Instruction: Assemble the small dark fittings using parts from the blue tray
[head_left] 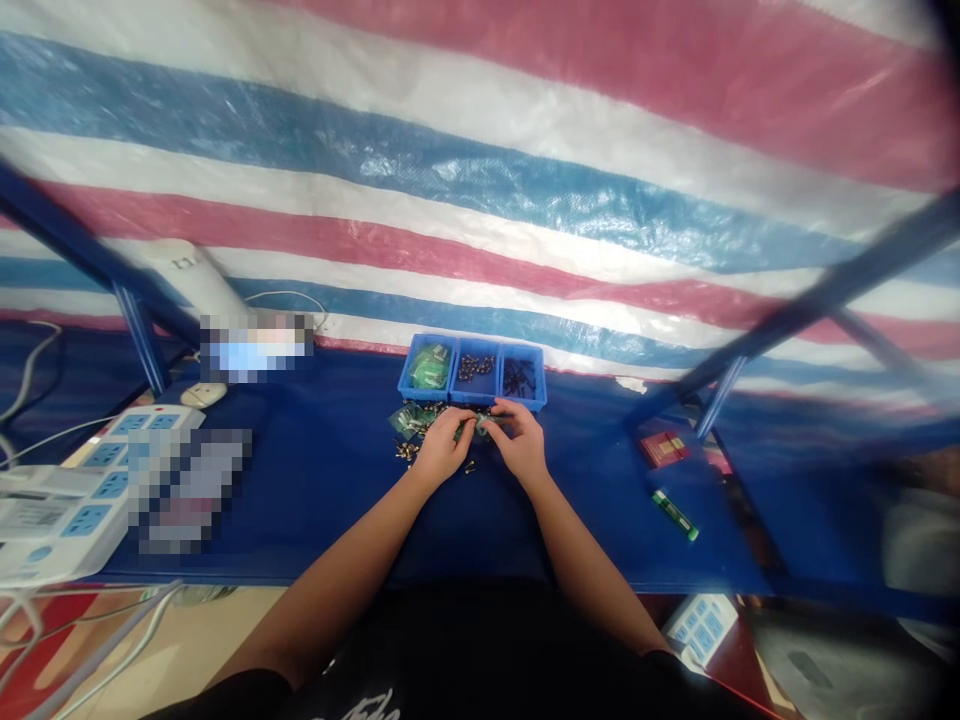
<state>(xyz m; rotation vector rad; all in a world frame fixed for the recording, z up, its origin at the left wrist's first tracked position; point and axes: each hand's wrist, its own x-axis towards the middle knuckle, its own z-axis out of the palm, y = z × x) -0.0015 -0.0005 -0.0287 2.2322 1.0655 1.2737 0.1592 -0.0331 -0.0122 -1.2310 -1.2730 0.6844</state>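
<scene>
My left hand [442,445] and my right hand [523,440] meet just in front of a blue three-part tray [450,398]. Between the fingertips of my left hand a small green piece [459,431] shows; its kind is too small to tell. The fingers of my right hand are bent in close to a pale greenish bit [481,426], and what they grip is partly hidden. Beside my left hand lie green plastic packets [409,420] and loose brass-coloured small parts [406,452]. One more such part [470,467] sits between my wrists.
The tray holds green packets [430,367], small metal parts [476,367] and dark screw-like pieces [517,378]. Left are a white power strip [112,485] and a blurred-out flat object [199,490]. A red box [663,449] and green tube [675,514] lie right. Blue metal bars frame both sides.
</scene>
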